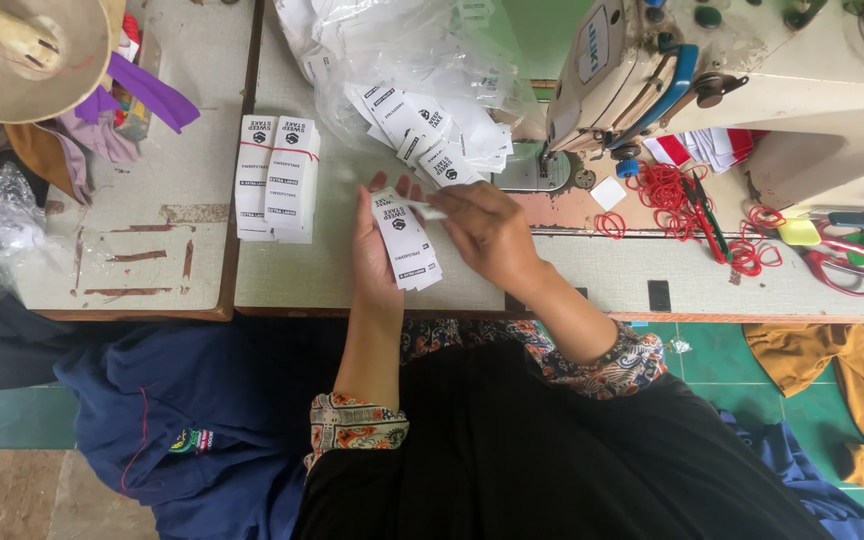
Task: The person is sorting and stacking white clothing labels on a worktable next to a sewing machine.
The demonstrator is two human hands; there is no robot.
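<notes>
Just in front of the sewing machine (652, 60), the left hand (377, 250) clasps a small stack of white labels (407, 245) — long axis running away from the person — while the right hand (487, 230), the nearer one, pinches the top label's far end with closed fingers (442, 210).

label stacks (277, 178) left of loose labels (432, 140), sewing machine (732, 70) right (scissors (837, 262) beside), all on table (312, 270)

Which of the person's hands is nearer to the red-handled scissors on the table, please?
The right hand. It is over the table edge, on the scissors' side, though well apart from them; the left hand, holding a stack of labels, is farther away.
</notes>
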